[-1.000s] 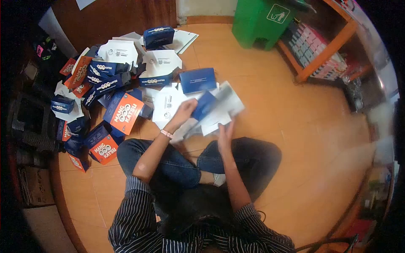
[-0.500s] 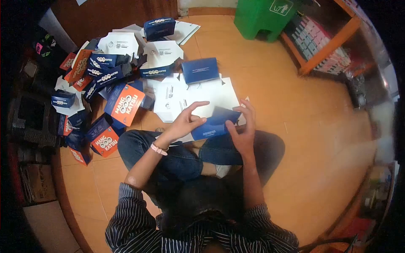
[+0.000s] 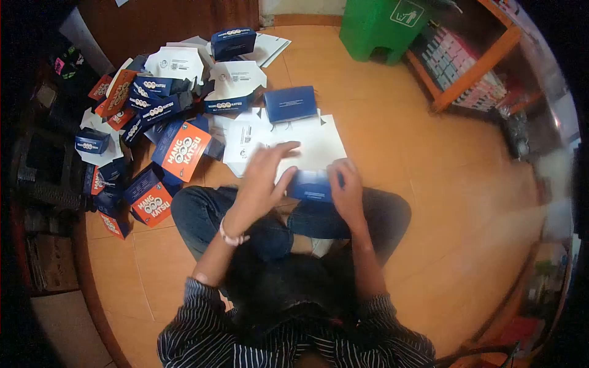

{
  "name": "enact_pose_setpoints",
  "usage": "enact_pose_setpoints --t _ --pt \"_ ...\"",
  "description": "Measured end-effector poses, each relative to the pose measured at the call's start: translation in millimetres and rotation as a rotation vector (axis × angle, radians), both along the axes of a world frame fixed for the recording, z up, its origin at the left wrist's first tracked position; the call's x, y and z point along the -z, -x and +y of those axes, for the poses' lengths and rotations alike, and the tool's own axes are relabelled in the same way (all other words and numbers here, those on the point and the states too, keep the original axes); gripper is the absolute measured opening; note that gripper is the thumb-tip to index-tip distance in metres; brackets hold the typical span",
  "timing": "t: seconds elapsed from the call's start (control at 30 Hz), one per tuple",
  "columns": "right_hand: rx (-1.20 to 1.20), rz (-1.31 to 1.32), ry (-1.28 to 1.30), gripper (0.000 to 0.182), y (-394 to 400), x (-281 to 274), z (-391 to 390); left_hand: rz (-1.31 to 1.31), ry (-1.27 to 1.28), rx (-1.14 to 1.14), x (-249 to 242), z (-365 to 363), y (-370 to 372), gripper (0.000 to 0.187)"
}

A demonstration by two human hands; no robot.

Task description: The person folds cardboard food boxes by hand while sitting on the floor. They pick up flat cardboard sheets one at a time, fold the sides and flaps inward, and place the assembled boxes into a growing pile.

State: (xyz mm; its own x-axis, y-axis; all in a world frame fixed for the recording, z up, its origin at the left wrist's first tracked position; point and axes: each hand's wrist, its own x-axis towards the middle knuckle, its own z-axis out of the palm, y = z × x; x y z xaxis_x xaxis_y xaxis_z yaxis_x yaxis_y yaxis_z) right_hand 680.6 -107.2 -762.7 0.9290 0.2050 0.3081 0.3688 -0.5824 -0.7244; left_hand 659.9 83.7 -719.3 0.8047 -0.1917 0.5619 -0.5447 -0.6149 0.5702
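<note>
A small dark-blue cardboard box (image 3: pixel 311 187), partly folded, is in front of my crossed legs. My right hand (image 3: pixel 348 189) grips its right side, with the fingers bent over the edge. At the box's left end is my left hand (image 3: pixel 262 178), blurred by motion, its fingers stretched forward and apart from the thumb. That thumb is close to the left edge; contact cannot be made out. White unfolded box blanks (image 3: pixel 328 138) lie flat just beyond my hands. On them rests a closed blue box (image 3: pixel 291 103).
Blue and orange printed boxes (image 3: pixel 182 150) are heaped on the tiled floor at the left, with white-sided blanks (image 3: pixel 175 64) among them. At the back stands a green bin (image 3: pixel 374 27). A wooden shelf (image 3: pixel 478 67) with stacked packs is at the right.
The raised blue flap has come down, so the box looks lower and more compact. My left hand moved slightly forward, and my right hand shifted left with its fingers closed over the edge.
</note>
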Motion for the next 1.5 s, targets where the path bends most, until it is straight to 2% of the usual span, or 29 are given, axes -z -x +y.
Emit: enact_pose_setpoints --t 0.03,0.1,0.23,0.27,0.3,0.37,0.4,0.43,0.5,0.53,0.6,0.67,0.7,0.77,0.8,0.83,0.9,0.93,1.0,1.03,1.1,1.13,1.17,1.23,1.27,1.33,1.37,1.43,1.5 --pt "0.092 -0.036 -0.145 0.014 1 -4 -1 -0.171 -0.064 -0.146 -4 2 10 0.035" --pt "0.182 -0.072 -0.289 0.016 7 -11 -2 -0.379 0.169 -0.277 24 -4 30 0.031" --pt "0.255 -0.227 -0.444 0.018 23 -34 3 -0.339 0.351 -0.456 44 -42 17 0.055" --pt "0.229 -0.244 -0.465 0.018 27 -36 2 -0.335 0.145 -0.508 35 -44 18 0.061" --pt "0.204 -0.266 -0.485 0.019 29 -37 1 -0.342 0.154 -0.507 35 -47 11 0.061" --pt "0.257 -0.316 -0.459 0.019 30 -31 -4 -0.334 0.529 -0.353 27 -54 -4 0.065" --pt "0.308 -0.359 -0.44 0.02 29 -29 -6 -0.239 0.907 -0.201 22 -62 -5 0.06" --pt "0.309 -0.366 -0.437 0.02 29 -31 -6 -0.243 0.912 -0.195 17 -62 -4 0.06" --pt "0.28 -0.4 -0.441 0.022 28 -34 -3 -0.421 0.47 -0.152 11 -58 -2 0.05" --pt "0.277 -0.394 -0.439 0.022 30 -38 -2 -0.382 0.293 -0.154 -10 -58 6 0.038" --pt "0.13 -0.386 -0.621 0.023 32 -49 3 -0.29 0.138 0.009 -21 -52 -1 0.042" --pt "0.114 -0.387 -0.591 0.023 29 -43 2 -0.155 -0.019 0.28 -14 -44 -7 0.048" --pt "0.098 -0.387 -0.555 0.025 28 -40 0 -0.159 -0.02 0.275 -8 -41 -7 0.048" --pt "0.183 -0.331 -0.57 0.025 25 -37 -5 0.099 0.451 0.519 3 -35 -2 0.053" --pt "0.276 -0.271 -0.587 0.026 24 -35 -7 -0.092 0.54 0.545 14 -28 -1 0.064" --pt "0.271 -0.276 -0.598 0.026 23 -33 -9 -0.233 0.875 0.327 35 -36 -3 0.071" --pt "0.28 0.086 -1.315 0.026 23 -28 -17 -0.13 0.814 -0.063 35 -14 -5 0.082" --pt "0.251 0.134 -1.351 0.027 23 -19 -23 -0.138 0.811 -0.061 41 -7 -8 0.082" --pt "0.295 0.215 -1.455 0.027 19 -15 -19 0.108 0.514 -0.228 59 1 -12 0.082" --pt "0.344 0.3 -1.557 0.027 17 -14 -18 0.107 0.516 -0.23 59 2 -13 0.082" --pt "0.355 0.339 -1.619 0.027 11 -7 -21 0.185 0.931 0.033 55 7 -19 0.077" --pt "0.37 0.378 -1.678 0.026 9 -3 -23 0.207 0.953 0.146 43 11 -17 0.076" --pt "0.372 0.377 -1.678 0.026 8 5 -23 0.208 0.954 0.148 38 14 -14 0.076" --pt "0.783 -0.242 -1.064 0.024 9 19 -26 0.311 0.811 0.179 32 19 -5 0.077" --pt "0.783 -0.24 -1.062 0.024 14 8 -20 0.357 0.667 0.157 31 20 6 0.075" --pt "0.528 -0.503 -0.267 0.028 34 -18 -9 0.157 0.268 0.116 40 17 23 0.057" --pt "0.321 -0.264 -0.047 0.03 39 -22 -7 0.069 0.054 0.157 26 12 31 0.05" --pt "-0.084 0.037 -0.049 0.025 32 -37 3 0.077 -0.076 0.259 17 7 38 0.045" --pt "-0.124 0.085 -0.147 0.02 32 -25 3 0.076 -0.197 0.348 13 5 41 0.04"
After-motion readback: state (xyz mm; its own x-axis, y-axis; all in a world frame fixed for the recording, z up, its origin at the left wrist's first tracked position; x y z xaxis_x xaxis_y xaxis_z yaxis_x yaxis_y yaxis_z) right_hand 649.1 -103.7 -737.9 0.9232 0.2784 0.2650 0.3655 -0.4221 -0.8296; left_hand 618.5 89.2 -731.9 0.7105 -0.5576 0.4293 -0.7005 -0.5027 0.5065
